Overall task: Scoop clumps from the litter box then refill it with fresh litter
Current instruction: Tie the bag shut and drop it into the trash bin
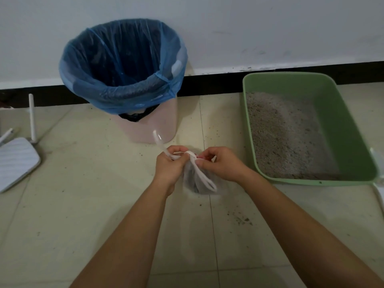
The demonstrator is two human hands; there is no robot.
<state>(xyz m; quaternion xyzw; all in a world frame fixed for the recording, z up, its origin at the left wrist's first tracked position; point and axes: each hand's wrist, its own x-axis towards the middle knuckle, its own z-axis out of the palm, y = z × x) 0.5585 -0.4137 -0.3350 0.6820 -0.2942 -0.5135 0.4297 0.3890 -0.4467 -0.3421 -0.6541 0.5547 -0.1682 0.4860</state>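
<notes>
Litter box [342, 125], green and open-topped, sits on the floor [83, 204] at the right by the skirting [218, 84], with grey litter [280, 132] spread over most of its bottom. Between it and the bin [149, 129], both hands work on a small white bag [195, 181]. The left hand [168, 166] has its fingers curled round one handle strip [159, 140], whose free end sticks up toward the bin. The right hand [221, 166] pinches the bag's gathered neck, and the other loop [205, 181] hangs down the front. The risk I see is in this knot: thin plastic pulled hard could tear, or the strip could slip free, and the dark contents would spill onto the tiles. A slack knot might also open when the bag drops into the bin. The floor is pale tile, speckled with stray grains [243, 220], thickest near the right forearm. Behind is a white wall [249, 28]. A blue liner [124, 59] covers the pink bin, and a white router [16, 161] lies at the left.
</notes>
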